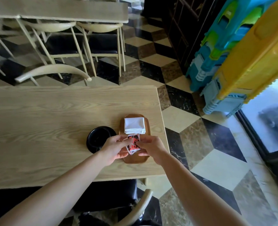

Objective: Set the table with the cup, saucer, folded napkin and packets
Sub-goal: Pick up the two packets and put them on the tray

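Red-and-white packets (133,142), print unreadable, are pinched between both hands, left (114,148) and right (152,147), above the wooden tray (135,159).

Both forearms bare, no sleeves, rings or watch showing.

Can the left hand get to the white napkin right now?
Probably yes, once it lets go. The left hand is busy holding the packets, but the napkin lies uncovered on the tray just beyond them.
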`<state>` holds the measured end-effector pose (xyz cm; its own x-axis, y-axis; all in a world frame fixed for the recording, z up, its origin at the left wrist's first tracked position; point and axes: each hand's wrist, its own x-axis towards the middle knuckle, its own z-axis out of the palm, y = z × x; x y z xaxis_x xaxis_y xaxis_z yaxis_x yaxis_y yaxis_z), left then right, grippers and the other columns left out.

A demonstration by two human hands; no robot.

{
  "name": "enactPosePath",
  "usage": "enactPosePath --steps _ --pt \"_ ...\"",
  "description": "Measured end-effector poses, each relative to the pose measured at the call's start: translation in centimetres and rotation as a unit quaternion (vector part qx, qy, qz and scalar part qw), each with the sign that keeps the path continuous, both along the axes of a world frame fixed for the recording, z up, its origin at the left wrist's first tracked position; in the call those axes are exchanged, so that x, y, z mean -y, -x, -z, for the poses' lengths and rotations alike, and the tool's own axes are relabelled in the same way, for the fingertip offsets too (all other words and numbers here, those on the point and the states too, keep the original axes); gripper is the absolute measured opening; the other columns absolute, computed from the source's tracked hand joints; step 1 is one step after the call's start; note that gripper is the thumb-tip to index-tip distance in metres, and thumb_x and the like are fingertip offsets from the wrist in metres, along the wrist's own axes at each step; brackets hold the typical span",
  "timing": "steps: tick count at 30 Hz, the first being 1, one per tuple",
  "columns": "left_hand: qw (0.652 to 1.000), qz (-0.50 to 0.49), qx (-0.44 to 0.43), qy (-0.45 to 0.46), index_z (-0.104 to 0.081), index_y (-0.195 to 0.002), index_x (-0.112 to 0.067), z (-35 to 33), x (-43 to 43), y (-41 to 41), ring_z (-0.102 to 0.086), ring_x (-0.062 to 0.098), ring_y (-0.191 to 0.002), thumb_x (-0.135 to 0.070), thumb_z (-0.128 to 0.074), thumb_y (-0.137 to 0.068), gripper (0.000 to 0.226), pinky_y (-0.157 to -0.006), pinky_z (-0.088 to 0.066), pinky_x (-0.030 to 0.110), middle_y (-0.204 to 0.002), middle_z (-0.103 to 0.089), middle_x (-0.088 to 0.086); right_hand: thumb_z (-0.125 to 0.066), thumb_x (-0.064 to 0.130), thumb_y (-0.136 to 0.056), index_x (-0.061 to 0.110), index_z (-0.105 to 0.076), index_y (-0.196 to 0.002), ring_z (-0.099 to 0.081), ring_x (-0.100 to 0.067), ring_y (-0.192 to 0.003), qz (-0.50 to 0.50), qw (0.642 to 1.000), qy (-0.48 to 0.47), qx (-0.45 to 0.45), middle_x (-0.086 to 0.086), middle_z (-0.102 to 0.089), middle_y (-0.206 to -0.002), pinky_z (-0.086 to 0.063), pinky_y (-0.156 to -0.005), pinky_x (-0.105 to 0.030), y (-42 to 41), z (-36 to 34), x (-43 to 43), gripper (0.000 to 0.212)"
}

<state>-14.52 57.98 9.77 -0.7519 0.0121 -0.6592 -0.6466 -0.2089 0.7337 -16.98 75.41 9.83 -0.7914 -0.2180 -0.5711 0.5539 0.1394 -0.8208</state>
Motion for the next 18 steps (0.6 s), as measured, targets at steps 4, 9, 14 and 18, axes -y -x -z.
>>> enactPosePath --steps 4,9,14,18 --pt "0.999 0.008 0.008 -0.03 -0.066 -0.102 -0.01 0.1 0.7 0.5 -0.068 0.029 -0.079 -0.008 -0.073 -0.081 0.022 -0.072 -0.054 0.038 -0.096 -0.07 0.017 -0.071 0.003 -0.084 0.004 -0.07 -0.099 -0.074 -0.029 -0.083 0.05 0.999 0.013 0.014 -0.015 -0.074 -0.094 -0.063 -0.071 -0.039 0.7 0.1 0.1 0.015" --pt "0.992 -0.088 0.017 -0.084 -0.052 -0.091 -0.003 0.4 1.0 0.8 -0.069 0.037 -0.088 0.018 -0.055 -0.083 0.022 -0.073 -0.059 0.044 -0.103 -0.065 0.027 -0.067 0.003 -0.087 0.0 -0.068 -0.098 -0.074 -0.031 -0.088 0.084 0.995 0.048 0.029 -0.017 -0.074 -0.097 -0.063 -0.072 -0.035 1.4 -0.4 0.3 0.011" --pt "0.986 -0.121 0.014 -0.117 -0.055 -0.109 0.003 0.7 1.1 0.8 -0.065 0.041 -0.102 0.02 -0.049 -0.085 0.03 -0.078 -0.06 0.044 -0.111 -0.062 0.029 -0.066 0.001 -0.087 -0.001 -0.068 -0.098 -0.074 -0.031 -0.085 0.076 0.995 0.052 0.038 -0.02 -0.073 -0.098 -0.063 -0.071 -0.034 1.2 0.3 1.0 0.011" --pt "0.994 -0.078 0.009 -0.076 -0.064 -0.102 -0.002 0.4 1.5 0.5 -0.066 0.033 -0.093 0.014 -0.057 -0.084 0.026 -0.072 -0.058 0.039 -0.101 -0.067 0.021 -0.069 0.005 -0.086 0.006 -0.07 -0.093 -0.075 -0.027 -0.082 0.048 0.999 0.011 0.015 -0.015 -0.075 -0.093 -0.062 -0.069 -0.035 1.2 0.4 1.2 0.007"
